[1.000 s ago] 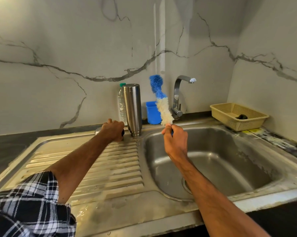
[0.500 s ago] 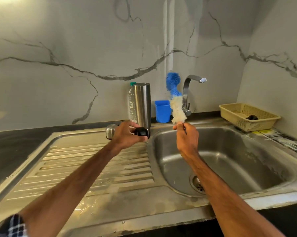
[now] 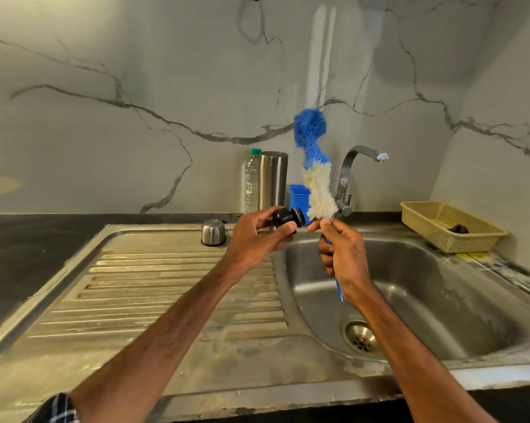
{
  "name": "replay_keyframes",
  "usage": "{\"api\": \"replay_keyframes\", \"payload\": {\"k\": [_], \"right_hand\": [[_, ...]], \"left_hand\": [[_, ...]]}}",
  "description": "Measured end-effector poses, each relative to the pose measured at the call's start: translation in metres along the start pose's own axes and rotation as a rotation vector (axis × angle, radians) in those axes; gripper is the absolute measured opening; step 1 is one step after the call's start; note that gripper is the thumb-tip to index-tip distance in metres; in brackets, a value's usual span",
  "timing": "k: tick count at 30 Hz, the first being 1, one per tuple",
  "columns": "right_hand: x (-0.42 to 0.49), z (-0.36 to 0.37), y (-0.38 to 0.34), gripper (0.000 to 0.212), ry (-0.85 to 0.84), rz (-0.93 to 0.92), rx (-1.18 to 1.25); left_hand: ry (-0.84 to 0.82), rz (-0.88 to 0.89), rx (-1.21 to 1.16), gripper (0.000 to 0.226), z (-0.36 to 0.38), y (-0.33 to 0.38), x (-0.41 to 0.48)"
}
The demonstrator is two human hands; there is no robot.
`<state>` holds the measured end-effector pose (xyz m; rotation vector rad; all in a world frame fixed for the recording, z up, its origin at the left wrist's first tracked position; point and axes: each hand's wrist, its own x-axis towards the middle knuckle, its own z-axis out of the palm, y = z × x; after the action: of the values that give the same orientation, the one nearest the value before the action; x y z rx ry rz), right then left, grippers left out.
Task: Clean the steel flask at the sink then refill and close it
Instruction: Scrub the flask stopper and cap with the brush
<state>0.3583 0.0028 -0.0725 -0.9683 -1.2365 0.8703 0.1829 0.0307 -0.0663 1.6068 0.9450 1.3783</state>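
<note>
Left hand [image 3: 257, 239]: fingers [image 3: 265, 214] curled round black stopper [image 3: 288, 217], held over near-left rim of sink [image 3: 440, 300]. Right hand [image 3: 344, 254]: fingers wrapped round handle of bottle brush [image 3: 317, 184], bristles up, lowest bristles just beside stopper. Steel flask [image 3: 272, 181] upright behind drainboard [image 3: 166, 285], between plastic bottle [image 3: 251, 181] and blue tub [image 3: 298, 195]. Steel cap [image 3: 213, 232] stands on drainboard, left of flask.

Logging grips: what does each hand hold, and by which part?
Left hand pinches the black stopper by its sides, between thumb and fingers. Right hand grips the brush by its handle, just below the bristles.
</note>
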Motion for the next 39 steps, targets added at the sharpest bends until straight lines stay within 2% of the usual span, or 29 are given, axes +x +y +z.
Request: {"api": "replay_keyframes", "payload": {"k": [3,8,16,20,22,25,28,32,37,39], "right_hand": [[-0.013,0.009,-0.008,0.036,-0.054,-0.032,-0.008],[-0.028,0.017,-0.006,0.037,-0.080,-0.163,-0.190],[-0.038,0.037,0.005,0.037,-0.063,-0.210,-0.505],[-0.049,0.051,0.000,0.039,-0.107,-0.229,-0.599],[-0.046,0.049,-0.003,0.038,-0.087,-0.222,-0.635],[-0.042,0.043,-0.006,0.037,-0.029,-0.198,-0.634],[-0.047,0.047,-0.004,0.038,-0.084,-0.197,-0.652],[-0.054,0.059,-0.005,0.037,-0.162,-0.174,-0.653],[-0.043,0.050,-0.013,0.036,-0.025,-0.191,-0.659],[-0.045,0.046,-0.014,0.036,-0.037,-0.205,-0.667]], "left_hand": [[-0.024,0.068,-0.015,0.024,-0.006,0.009,-0.005],[-0.068,0.151,0.134,0.031,-0.020,0.018,-0.017],[0.069,0.351,0.448,0.035,-0.041,0.014,-0.033],[0.208,0.364,0.542,0.029,-0.057,0.013,-0.026],[0.134,0.401,0.566,0.034,-0.054,0.013,-0.031],[0.069,0.429,0.649,0.055,-0.038,0.010,-0.039],[0.157,0.450,0.652,0.046,-0.042,0.009,-0.036],[0.336,0.378,0.623,0.033,-0.061,0.009,-0.032],[0.075,0.442,0.720,0.055,-0.026,0.008,-0.051],[0.087,0.453,0.744,0.057,-0.022,0.009,-0.051]]}}
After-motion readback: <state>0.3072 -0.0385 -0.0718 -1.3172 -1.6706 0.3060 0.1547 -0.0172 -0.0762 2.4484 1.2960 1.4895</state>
